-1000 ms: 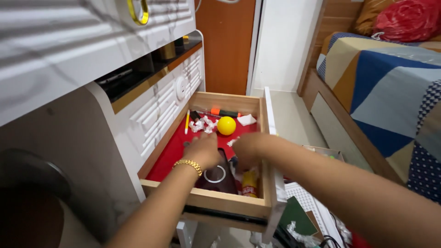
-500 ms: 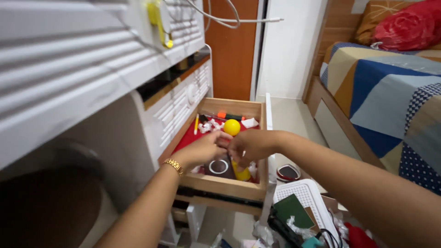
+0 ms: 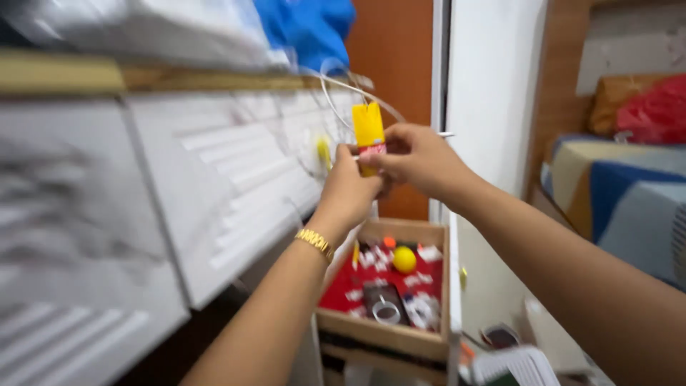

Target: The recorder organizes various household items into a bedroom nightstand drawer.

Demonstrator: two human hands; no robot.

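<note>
Both my hands hold a small yellow container with a red band, raised in front of the white cabinet front. My left hand, with a gold bracelet on the wrist, grips its lower part. My right hand pinches it from the right side. Below them the wooden drawer stands pulled out, lined in red, with a yellow ball, crumpled white papers and a dark object with a white ring inside.
A blue cloth lies on top of the cabinet, with a white cable hanging by it. An orange door stands behind. A bed with a patterned cover and a red bag is at the right. Clutter lies on the floor.
Both hands have lifted out of the drawer with the yellow container and risen to cabinet height. The camera has tilted upward, so the drawer sits lower in view.
</note>
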